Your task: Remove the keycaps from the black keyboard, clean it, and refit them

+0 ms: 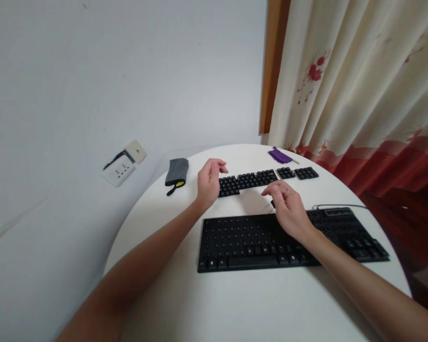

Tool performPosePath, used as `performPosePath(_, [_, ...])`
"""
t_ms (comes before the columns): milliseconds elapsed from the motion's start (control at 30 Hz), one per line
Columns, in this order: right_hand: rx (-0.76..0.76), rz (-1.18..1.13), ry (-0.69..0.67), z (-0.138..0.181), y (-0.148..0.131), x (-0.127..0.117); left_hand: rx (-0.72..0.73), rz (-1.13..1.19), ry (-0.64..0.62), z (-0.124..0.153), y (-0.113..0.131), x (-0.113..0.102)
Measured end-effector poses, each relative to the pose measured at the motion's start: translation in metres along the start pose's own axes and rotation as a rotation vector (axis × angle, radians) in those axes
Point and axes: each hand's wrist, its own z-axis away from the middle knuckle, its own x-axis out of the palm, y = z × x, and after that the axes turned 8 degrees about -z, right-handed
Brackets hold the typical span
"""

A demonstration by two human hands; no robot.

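Note:
A black keyboard base (257,240) with most keycaps removed lies on the round white table (235,304) in front of me. Behind it, removed black keycaps (248,182) stand arranged in rows, with two smaller keycap groups (297,173) to their right. My left hand (209,183) hovers with curled fingers at the left end of the keycap rows, nothing visible in it. My right hand (288,209) is over the keyboard's top edge, its fingers pinched around a small dark piece I cannot make out.
A grey pouch with a yellow tag (177,174) lies at the table's back left. A purple tool (281,156) rests at the back near the curtain (360,85). The keyboard's cable (337,206) runs off right. A wall socket (119,169) hangs loose on the left.

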Motion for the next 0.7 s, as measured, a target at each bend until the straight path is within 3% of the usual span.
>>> performPosePath(67, [0.059,0.048,-0.014,-0.003,-0.002,-0.006,-0.054,0.028,-0.212,0.009,0.01,0.002])
performPosePath(167, [0.178,0.056,-0.034,-0.007,-0.004,-0.015,-0.1,-0.027,-0.66,0.026,0.022,0.008])
performPosePath(267, [0.198,0.005,-0.064,-0.011,-0.004,-0.021,-0.044,-0.144,-0.905,0.044,0.029,0.017])
performPosePath(433, [0.138,-0.016,-0.113,-0.009,-0.004,-0.018,0.109,-0.277,-0.933,0.06,0.028,0.025])
performPosePath(700, [0.176,-0.127,-0.047,-0.008,-0.007,-0.018,0.181,-0.359,-0.932,0.059,0.029,0.023])
